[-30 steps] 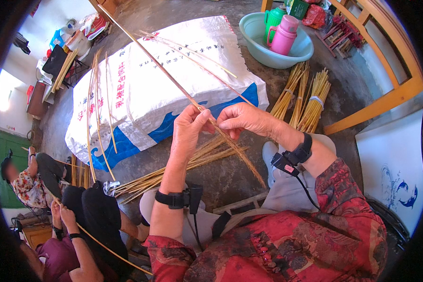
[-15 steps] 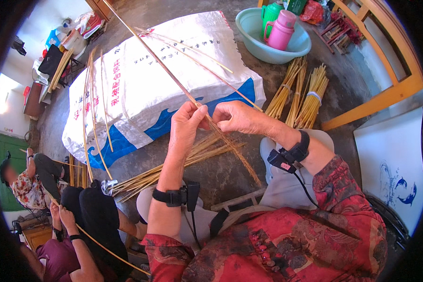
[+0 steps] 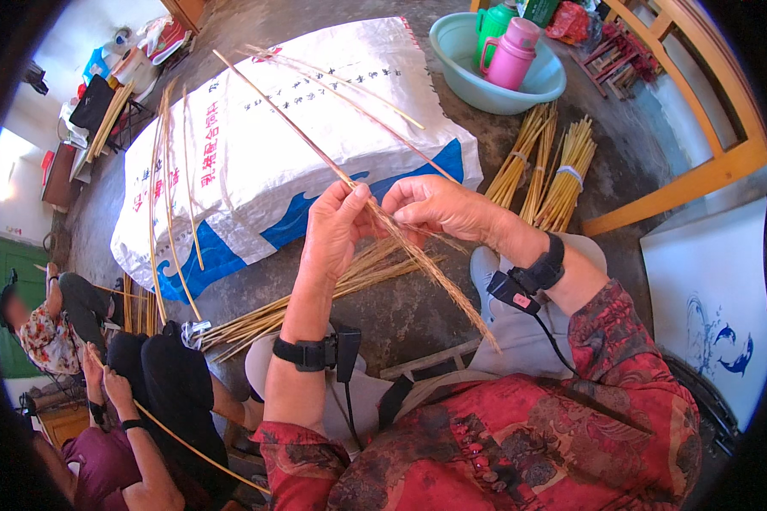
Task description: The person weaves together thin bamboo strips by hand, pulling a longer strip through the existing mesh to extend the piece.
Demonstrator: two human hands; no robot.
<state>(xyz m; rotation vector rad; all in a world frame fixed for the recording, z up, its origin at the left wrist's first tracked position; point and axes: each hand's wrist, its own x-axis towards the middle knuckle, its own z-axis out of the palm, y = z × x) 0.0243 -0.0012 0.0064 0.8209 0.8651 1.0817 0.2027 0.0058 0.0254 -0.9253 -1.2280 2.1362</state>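
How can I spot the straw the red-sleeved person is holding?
Find the big white sack. Just below it, the person's left hand pinches the straw. Unlike the straws lying on the sack, this one is held up, its fluffy end pointing toward pale trousers.

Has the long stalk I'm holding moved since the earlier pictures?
Yes, back toward you: the far end of the long stalk reached well past the far edge of the white sack; now it shows near that edge.

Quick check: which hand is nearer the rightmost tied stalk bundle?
The right. The right hand is to the left of the tied stalk bundle, apart from it; the left hand is farther left, pinching a long stalk.
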